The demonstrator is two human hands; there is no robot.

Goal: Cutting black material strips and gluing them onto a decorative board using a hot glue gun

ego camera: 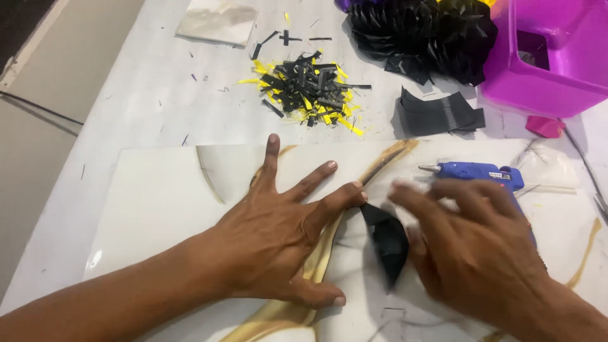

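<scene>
White worktable (126, 95) carries everything, surface speckled with tiny paper bits. Glossy marble-look tile (158, 196) with gold veins lies flat on it at the near side. Small pale tile (218, 22) lies at the far left. Heap of black and yellow paper scraps (307, 88) sits mid-table, a few black strips (285, 38) loose just behind it. Stack of folded black paper pieces (440, 114) lies right of the scraps, a big pile of pleated black paper (424, 35) behind that. Magenta plastic tub (551, 57) stands at the far right, a small pink scrap (544, 126) just before it.
</scene>
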